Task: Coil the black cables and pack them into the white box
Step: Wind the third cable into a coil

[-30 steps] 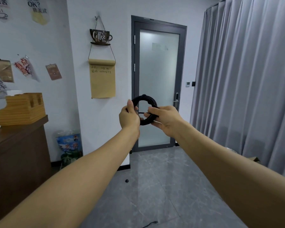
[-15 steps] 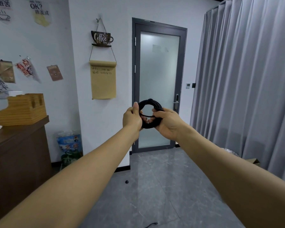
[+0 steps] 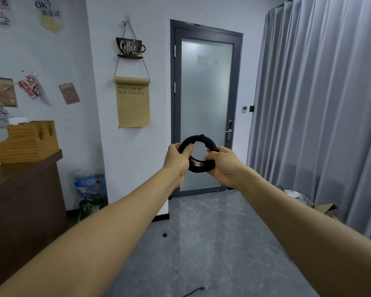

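Both hands, left hand and right hand, gripped 1 coiled black cable right in front of the frosted door; grey tile floor below, curtain right of it.

You're seeing the room in soft, even indoor light, cool in tone, with no hard shadows. The brightest patch is the tall frosted glass door in its dark grey frame, which glows from behind and silhouettes the black ring of coiled cable. The polished grey stone floor carries a faint sheen. Your wide lens bends the long grey pleated curtain and stretches both forearms at the lower corners, where detail goes soft
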